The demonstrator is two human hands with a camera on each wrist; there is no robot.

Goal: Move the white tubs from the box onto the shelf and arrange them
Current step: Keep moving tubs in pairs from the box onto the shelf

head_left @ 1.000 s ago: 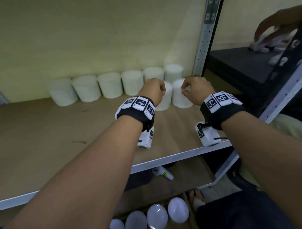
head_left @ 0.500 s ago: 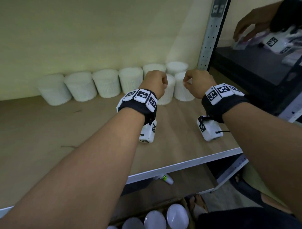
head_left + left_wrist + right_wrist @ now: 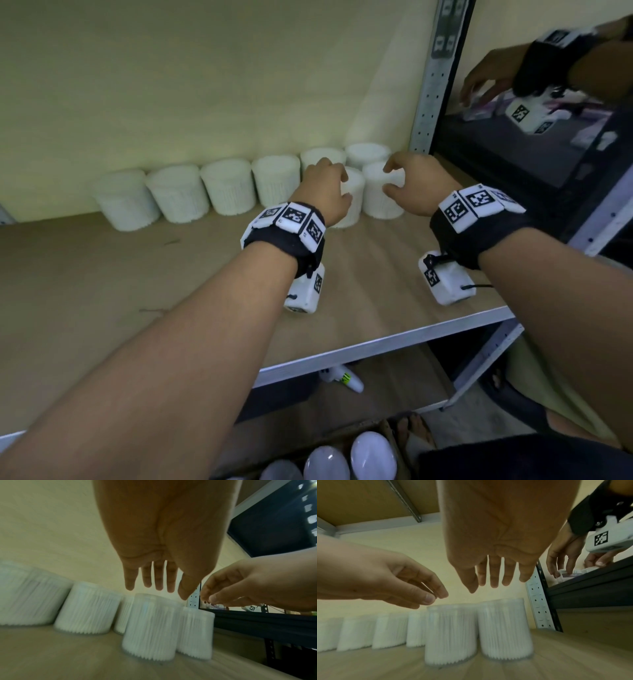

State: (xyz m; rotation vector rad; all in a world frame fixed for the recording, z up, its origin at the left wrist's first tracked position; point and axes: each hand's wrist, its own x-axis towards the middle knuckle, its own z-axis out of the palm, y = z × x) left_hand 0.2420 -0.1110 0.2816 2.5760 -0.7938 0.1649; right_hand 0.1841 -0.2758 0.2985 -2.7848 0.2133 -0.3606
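Both hands, the left hand (image 3: 327, 192) and right hand (image 3: 416, 185), hang spread (holding nothing) over the two front tubs (image 3: 477, 632) at 1 o'clock, probably to align them.

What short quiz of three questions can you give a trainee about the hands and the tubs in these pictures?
1. True or false: the left hand grips a tub.
2. How many tubs form the front pair on the shelf: A two, B four, C six?
3. Fill in: the back row of tubs stands along the ____.

Key: 1 false, the fingers are straight above the tubs; 2 A; 3 wall.
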